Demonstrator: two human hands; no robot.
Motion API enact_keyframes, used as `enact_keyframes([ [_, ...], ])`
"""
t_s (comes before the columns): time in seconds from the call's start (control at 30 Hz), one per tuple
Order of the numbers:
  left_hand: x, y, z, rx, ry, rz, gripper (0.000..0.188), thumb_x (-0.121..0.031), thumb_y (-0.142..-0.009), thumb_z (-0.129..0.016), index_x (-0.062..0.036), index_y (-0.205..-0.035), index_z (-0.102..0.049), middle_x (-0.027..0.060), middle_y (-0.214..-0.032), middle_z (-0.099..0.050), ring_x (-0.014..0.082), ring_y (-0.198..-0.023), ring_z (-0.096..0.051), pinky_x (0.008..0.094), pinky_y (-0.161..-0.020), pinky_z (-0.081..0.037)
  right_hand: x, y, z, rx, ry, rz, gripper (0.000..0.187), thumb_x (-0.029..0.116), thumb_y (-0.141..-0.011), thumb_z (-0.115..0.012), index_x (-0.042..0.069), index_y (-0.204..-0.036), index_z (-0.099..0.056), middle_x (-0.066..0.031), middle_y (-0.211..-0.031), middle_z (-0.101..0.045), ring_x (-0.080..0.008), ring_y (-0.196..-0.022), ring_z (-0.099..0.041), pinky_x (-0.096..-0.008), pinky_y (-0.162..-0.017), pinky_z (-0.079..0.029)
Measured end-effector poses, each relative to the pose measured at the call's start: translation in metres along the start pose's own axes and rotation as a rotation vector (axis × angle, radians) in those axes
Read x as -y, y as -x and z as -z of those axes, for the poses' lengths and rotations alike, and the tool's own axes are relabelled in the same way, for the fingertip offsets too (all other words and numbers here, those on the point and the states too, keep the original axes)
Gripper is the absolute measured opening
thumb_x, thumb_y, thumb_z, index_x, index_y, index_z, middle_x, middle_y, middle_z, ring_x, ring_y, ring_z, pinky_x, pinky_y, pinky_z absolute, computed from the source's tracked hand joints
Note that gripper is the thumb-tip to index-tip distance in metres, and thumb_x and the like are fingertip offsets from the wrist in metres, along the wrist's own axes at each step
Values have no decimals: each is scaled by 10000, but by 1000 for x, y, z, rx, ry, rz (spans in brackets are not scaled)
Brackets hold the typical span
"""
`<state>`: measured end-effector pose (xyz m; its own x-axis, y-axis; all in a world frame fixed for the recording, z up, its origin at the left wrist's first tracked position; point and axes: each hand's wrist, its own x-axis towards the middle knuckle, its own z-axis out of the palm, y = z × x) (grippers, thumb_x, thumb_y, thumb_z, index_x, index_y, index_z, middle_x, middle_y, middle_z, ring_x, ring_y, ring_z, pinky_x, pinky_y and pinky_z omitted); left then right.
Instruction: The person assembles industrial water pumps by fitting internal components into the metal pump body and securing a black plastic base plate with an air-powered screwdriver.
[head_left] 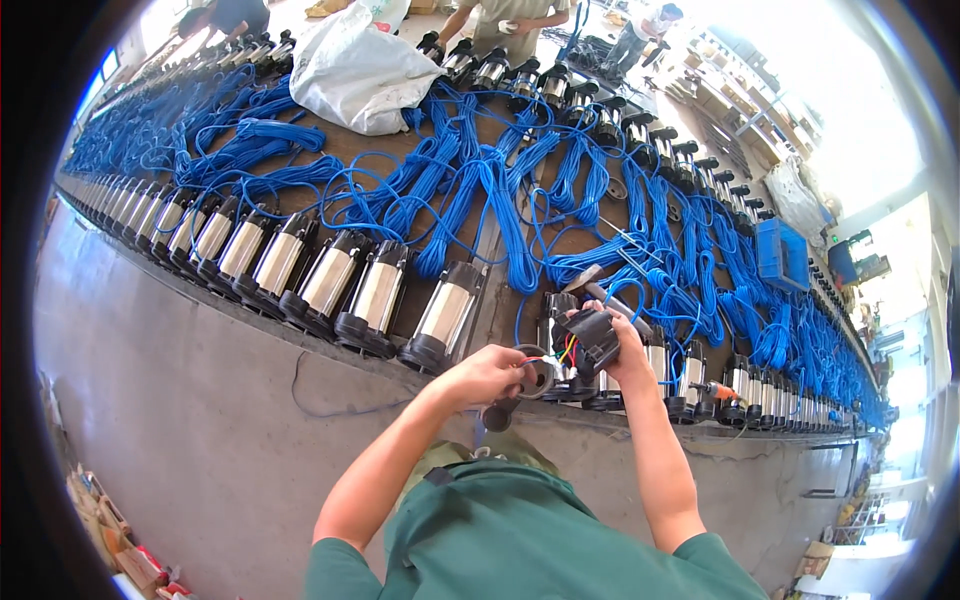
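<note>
My left hand (492, 372) grips a dark round ring-shaped part (538, 375) at the end of a steel pump body at the bench's near edge. My right hand (622, 345) holds a black plastic cap (593, 337) just above it. Red, yellow and green wires (566, 352) run from the cap toward the pump. A hammer (600, 290) lies on the bench just behind my right hand.
A long bench (520, 180) carries rows of steel cylinder pumps (330, 280) along both edges, with bundles of blue cable (480, 180) between them. A white sack (350, 70) lies at the far side, a blue crate (780, 252) at right. Other people stand beyond the bench.
</note>
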<state>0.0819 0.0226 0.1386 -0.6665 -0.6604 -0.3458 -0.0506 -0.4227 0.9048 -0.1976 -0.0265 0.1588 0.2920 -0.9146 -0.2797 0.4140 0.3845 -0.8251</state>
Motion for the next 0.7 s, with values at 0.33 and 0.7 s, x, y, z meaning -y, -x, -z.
enact_keyframes([
  [0.33, -10, -3, 2, 74, -181, 20, 517, -477, -1026, -611, -20, -856, -781, -65, -557, -473, 46, -532, -399, 262, -499, -293, -15, -22, 4, -22, 78, -96, 261, 314, -982, -698, 69, -1062, -653, -178, -1095, -735, -246, -916, -742, -373, -775, -621],
  [0.7, 17, -25, -68, -840, -1185, -259, 359, -306, -828, -691, -65, -562, -691, 146, -548, -630, 334, -555, -671, 452, -537, -528, -5, -56, -24, 20, 274, -104, 260, 272, -1023, -640, 16, -1068, -647, -136, -1052, -751, -180, -892, -730, -321, -842, -573],
])
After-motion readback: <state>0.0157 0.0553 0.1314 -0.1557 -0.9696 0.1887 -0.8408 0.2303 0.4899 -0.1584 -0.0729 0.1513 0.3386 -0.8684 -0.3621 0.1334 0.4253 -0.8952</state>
